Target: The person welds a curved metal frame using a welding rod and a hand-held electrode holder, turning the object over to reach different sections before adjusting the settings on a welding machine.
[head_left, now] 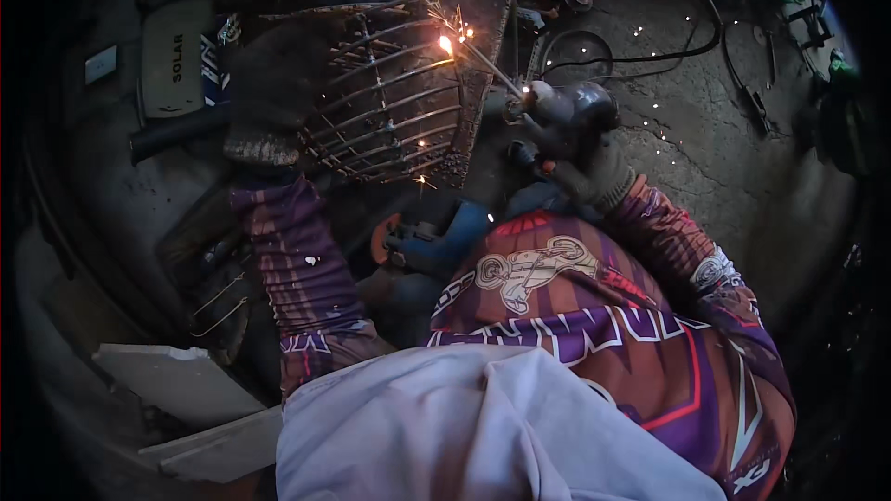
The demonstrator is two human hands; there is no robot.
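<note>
Ahead of the wearer's lap, a dark metal grille (390, 122) is showing slim, curved bars, their long axis running from lower left to upper right. Sparks (446, 44) are flying at its upper right. The gloved right hand (568, 144), elbow bent, is gripping a tool; its thin rod (492, 66) is pointing forward and left toward the glow. The gloved left hand (269, 93) is reaching forward beside the grille, too dark to tell its opening or hold.

Sleeve (295, 246), left of centre: purple-brown stripes. Cloth (436, 427), bottom: pale lavender-grey. Sparks (446, 44), upper centre: orange. Grille (382, 97), upper centre: brown-grey. Panel (172, 378), lower left: off-white.
</note>
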